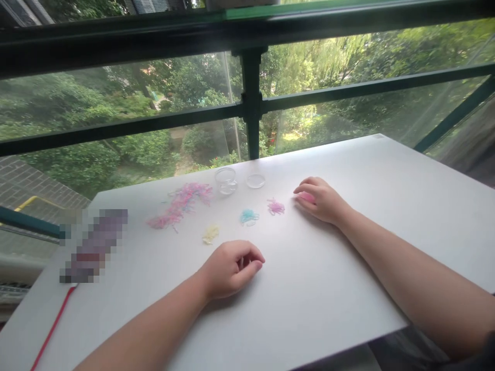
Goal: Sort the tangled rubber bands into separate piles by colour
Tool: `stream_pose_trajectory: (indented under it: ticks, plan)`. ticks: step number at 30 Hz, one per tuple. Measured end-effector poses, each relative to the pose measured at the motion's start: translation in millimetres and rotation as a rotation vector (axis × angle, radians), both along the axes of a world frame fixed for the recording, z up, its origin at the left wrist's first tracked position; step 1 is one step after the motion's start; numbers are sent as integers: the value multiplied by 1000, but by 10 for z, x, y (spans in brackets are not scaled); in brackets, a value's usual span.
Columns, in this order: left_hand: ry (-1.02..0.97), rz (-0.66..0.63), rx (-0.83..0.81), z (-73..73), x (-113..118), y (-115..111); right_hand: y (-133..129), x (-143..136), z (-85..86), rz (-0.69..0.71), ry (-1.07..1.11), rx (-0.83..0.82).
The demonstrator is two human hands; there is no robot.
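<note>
- The left hand (pixel 235 269) curled loosely nearer me than the blue pile (pixel 248 216); I couldn't tell its contents.
- Right of that pile, the right hand (pixel 300 197) arched part-open over pink pieces (pixel 307 197).

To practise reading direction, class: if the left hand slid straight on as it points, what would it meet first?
The left hand would likely meet the bare right forearm; depth is unclear.

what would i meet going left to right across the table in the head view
Blurred-out object → large mixed pile of mostly pink bands → clear round container → clear round lid → small lilac-pink pile → right hand
</note>
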State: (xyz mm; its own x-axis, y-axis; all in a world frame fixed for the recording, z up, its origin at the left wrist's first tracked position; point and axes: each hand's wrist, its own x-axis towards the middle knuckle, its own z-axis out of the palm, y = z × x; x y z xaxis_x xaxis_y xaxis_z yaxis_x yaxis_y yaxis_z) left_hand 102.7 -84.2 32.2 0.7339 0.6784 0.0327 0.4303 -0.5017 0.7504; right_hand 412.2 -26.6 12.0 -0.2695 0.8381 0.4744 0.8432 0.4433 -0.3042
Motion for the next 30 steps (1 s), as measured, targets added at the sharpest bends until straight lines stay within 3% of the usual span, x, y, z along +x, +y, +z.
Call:
stream_pose_trajectory:
  ticks: [4, 9, 12, 17, 30]
  plan:
    - [-66, 27, 227, -8, -19, 44, -55, -86, 37, 42, 3, 40]
    - [122, 293, 530, -24, 64, 298, -105, -258, 41, 107, -3, 24]
    - [292, 352, 551, -43, 177, 478, -96, -330, 35, 145, -25, 22]
    - [347, 289, 554, -29, 258, 635, -115, -371, 63, 222, -79, 12]
    - [236, 308, 570, -12, 224, 498, -210, -462, 100, 309, -98, -105]
